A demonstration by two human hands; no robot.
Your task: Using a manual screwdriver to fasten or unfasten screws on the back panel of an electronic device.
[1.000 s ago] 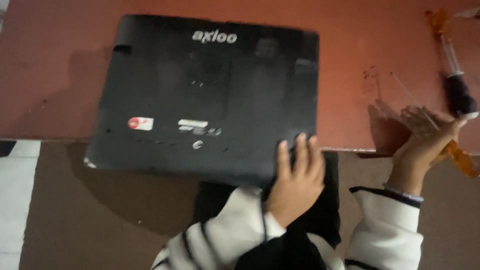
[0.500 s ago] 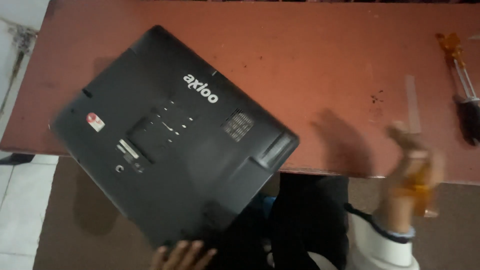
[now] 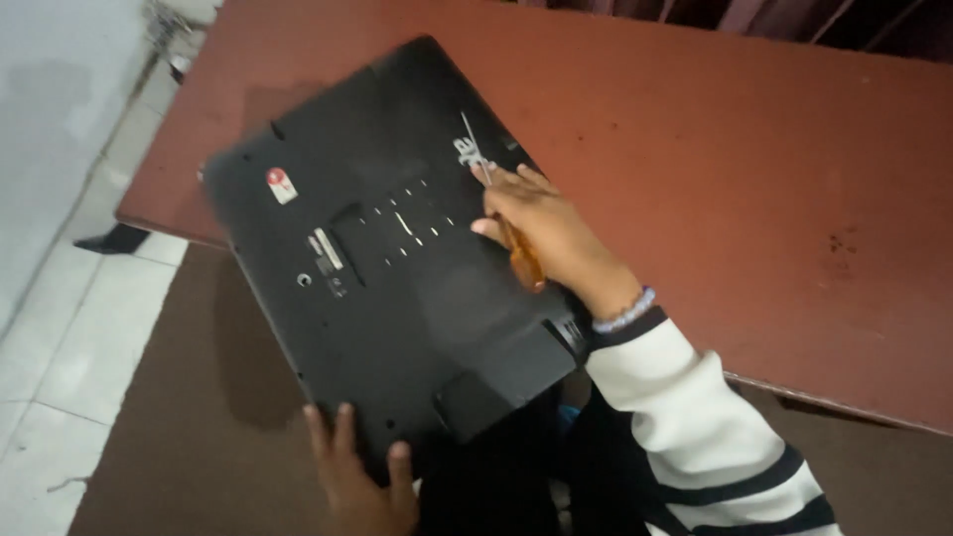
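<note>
1. A black laptop (image 3: 397, 268) lies upside down and turned at an angle across the near left corner of the reddish-brown table (image 3: 754, 199); its near part overhangs the table's front edge above the person's lap.
2. The right hand (image 3: 541, 233) rests on the laptop's underside near its far right edge, closed around a screwdriver (image 3: 518, 248) with an orange handle. The metal shaft points up past the fingers towards the white marking on the case.
3. The left hand (image 3: 357, 476) grips the laptop's near overhanging corner, fingers spread on top of the case; the thumb cannot be seen.
4. The table's right and far parts stretch bare, with only a few dark specks (image 3: 844, 243) well apart from the laptop.
5. A striped white sleeve (image 3: 705, 427) crosses the table's front edge just beside the laptop's right corner.
6. Left of the table lie pale floor tiles (image 3: 69, 347), and a brown mat (image 3: 189, 417) under the front edge.
</note>
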